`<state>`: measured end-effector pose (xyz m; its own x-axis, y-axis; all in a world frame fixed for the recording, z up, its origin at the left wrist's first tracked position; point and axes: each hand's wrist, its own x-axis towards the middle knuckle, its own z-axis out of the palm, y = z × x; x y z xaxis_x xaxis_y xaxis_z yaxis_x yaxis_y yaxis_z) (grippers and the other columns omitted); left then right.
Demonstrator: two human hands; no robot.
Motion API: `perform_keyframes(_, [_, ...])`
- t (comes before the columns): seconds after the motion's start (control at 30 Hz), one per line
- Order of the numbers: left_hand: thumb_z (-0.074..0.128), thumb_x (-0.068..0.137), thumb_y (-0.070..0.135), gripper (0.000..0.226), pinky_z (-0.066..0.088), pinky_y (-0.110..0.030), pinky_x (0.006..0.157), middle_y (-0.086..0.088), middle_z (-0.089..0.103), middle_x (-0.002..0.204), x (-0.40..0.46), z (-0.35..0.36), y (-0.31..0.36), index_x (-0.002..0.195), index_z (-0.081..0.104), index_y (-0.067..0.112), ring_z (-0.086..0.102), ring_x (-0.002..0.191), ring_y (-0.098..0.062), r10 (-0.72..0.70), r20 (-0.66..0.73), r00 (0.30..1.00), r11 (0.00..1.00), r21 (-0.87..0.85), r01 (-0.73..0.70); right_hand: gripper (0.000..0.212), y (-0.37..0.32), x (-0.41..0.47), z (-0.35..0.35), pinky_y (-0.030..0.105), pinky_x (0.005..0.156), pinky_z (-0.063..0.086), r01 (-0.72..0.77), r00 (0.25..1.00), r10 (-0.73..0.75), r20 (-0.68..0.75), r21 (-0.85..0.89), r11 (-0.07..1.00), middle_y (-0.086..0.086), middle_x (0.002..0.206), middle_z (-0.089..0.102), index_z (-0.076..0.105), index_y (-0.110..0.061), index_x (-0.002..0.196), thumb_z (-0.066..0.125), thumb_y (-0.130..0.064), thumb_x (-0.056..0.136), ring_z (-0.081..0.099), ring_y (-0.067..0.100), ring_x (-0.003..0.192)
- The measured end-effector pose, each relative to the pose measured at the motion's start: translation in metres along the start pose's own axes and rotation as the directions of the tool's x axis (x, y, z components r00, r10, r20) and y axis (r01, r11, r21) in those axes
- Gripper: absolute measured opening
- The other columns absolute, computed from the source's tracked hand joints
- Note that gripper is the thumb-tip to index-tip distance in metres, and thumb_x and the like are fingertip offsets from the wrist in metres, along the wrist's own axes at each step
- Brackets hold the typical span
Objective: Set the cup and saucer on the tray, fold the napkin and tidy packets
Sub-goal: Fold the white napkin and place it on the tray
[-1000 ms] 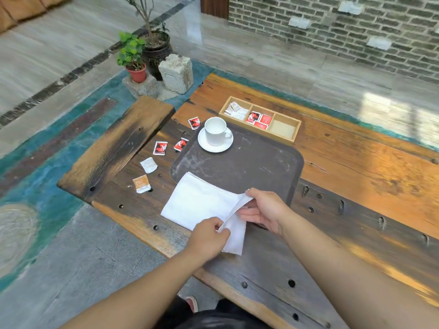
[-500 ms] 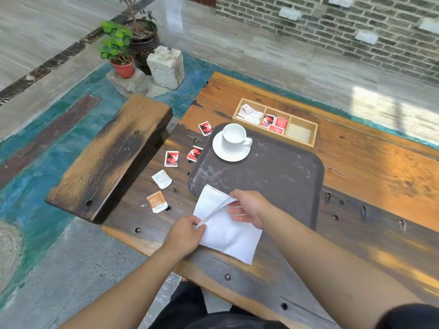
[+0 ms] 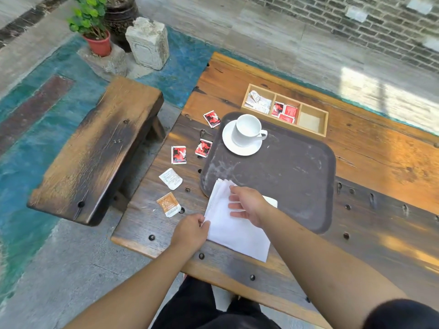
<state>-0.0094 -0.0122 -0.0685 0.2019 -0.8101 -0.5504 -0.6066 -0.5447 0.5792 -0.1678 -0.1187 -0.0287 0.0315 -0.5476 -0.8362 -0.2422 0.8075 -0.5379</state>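
A white napkin (image 3: 234,230) lies folded over the near left corner of the dark tray (image 3: 297,176) and the table's front. My left hand (image 3: 190,231) pinches its left edge. My right hand (image 3: 248,205) rests flat on top with fingers spread. The white cup (image 3: 247,130) stands on its saucer (image 3: 240,148) at the tray's far left corner. Three red packets (image 3: 178,155) (image 3: 203,148) (image 3: 212,119), a white packet (image 3: 171,178) and an orange packet (image 3: 168,204) lie loose on the table left of the tray.
A wooden organizer box (image 3: 285,110) behind the tray holds white packets, red packets and one bare compartment. A low wooden bench (image 3: 95,150) stands to the left. A potted plant (image 3: 95,27) and a stone block (image 3: 147,42) sit on the floor beyond.
The napkin's right half has been folded over to the left, so it is now narrower. My right hand let go of the corner and now lies flat on the napkin.
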Motion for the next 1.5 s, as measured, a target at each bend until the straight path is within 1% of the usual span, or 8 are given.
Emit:
perform_keyframes(0.23, [0.062,0.088,0.021,0.012,0.047,-0.029,0.078,0.006,0.058,0.100,-0.002,0.000,-0.012,0.100,0.061,0.022,0.058,0.091,-0.014,0.144,-0.129,0.981,0.989,-0.004,-0.146,0.015,0.037,-0.017,-0.027,0.032,0.065,0.049,0.231,0.964,-0.261,-0.047,-0.336,0.913,-0.001,0.083,0.061,0.058,-0.021,0.081,0.059,-0.031,0.093,0.055,0.017,0.072])
perform_keyframes(0.47, [0.059,0.088,0.016,0.024,0.044,-0.036,0.095,0.006,0.063,0.116,-0.003,-0.003,-0.016,0.110,0.064,0.023,0.054,0.114,-0.019,0.655,0.104,0.748,0.642,0.446,-0.624,0.014,0.098,-0.044,-0.079,0.026,0.085,0.044,0.426,0.852,-0.480,0.211,-0.811,0.400,-0.005,0.104,0.062,0.065,-0.025,0.100,0.053,-0.031,0.095,0.055,0.017,0.102])
perform_keyframes(0.63, [0.048,0.089,0.040,0.040,0.033,-0.037,0.110,0.008,0.055,0.132,-0.007,0.011,-0.005,0.126,0.056,0.028,0.044,0.130,-0.016,0.608,0.375,0.700,0.440,0.575,-0.690,0.038,0.130,-0.051,-0.087,0.037,0.099,0.045,0.378,0.866,-0.391,0.312,-0.920,0.103,0.003,0.129,0.051,0.058,-0.017,0.125,0.054,-0.039,0.093,0.045,0.021,0.124])
perform_keyframes(0.83, [0.042,0.091,0.046,0.049,0.030,-0.039,0.111,0.004,0.044,0.143,-0.015,0.022,-0.003,0.137,0.044,0.027,0.038,0.133,-0.017,0.484,0.426,0.765,0.419,0.654,-0.630,0.030,0.156,-0.051,-0.086,0.045,0.104,0.044,0.351,0.859,-0.348,0.376,-0.927,-0.134,0.013,0.138,0.046,0.057,-0.003,0.124,0.043,-0.006,0.098,0.039,0.031,0.134])
perform_keyframes(0.97, [0.044,0.091,0.044,0.054,0.030,-0.040,0.111,0.003,0.039,0.146,-0.027,0.028,-0.004,0.141,0.037,0.027,0.034,0.136,-0.018,0.436,0.443,0.783,0.411,0.676,-0.611,0.033,0.162,-0.052,-0.095,0.043,0.104,0.044,0.391,0.840,-0.365,0.403,-0.914,-0.110,0.015,0.137,0.048,0.054,-0.002,0.127,0.042,-0.008,0.097,0.042,0.030,0.133])
perform_keyframes(1.17, [0.041,0.090,0.034,0.047,0.035,-0.040,0.104,0.002,0.045,0.140,-0.052,0.043,-0.005,0.136,0.041,0.026,0.042,0.128,-0.020,0.465,0.403,0.788,0.367,0.722,-0.586,0.016,0.172,-0.074,-0.121,0.041,0.078,0.044,0.454,0.823,-0.419,0.384,-0.887,0.079,0.016,0.103,0.060,0.056,-0.006,0.097,0.046,-0.017,0.090,0.059,0.032,0.093])
perform_keyframes(1.33, [0.045,0.088,0.027,0.037,0.042,-0.037,0.098,0.005,0.059,0.122,-0.069,0.054,-0.006,0.124,0.054,0.026,0.054,0.114,-0.018,0.519,0.426,0.741,0.322,0.705,-0.631,0.012,0.186,-0.091,-0.146,0.042,0.065,0.044,0.477,0.846,-0.469,0.255,-0.756,0.449,0.010,0.080,0.063,0.052,-0.010,0.082,0.053,-0.021,0.084,0.052,0.024,0.070])
perform_keyframes(1.5, [0.037,0.095,0.043,0.021,0.045,-0.030,0.084,0.016,0.060,0.091,-0.077,0.054,0.009,0.095,0.057,0.034,0.056,0.087,-0.006,0.523,0.343,0.780,0.593,0.511,-0.622,0.007,0.197,-0.099,-0.168,0.042,0.070,0.049,0.471,0.872,-0.442,0.211,-0.608,0.639,-0.004,0.078,0.062,0.051,-0.025,0.084,0.055,-0.030,0.087,0.052,0.011,0.069])
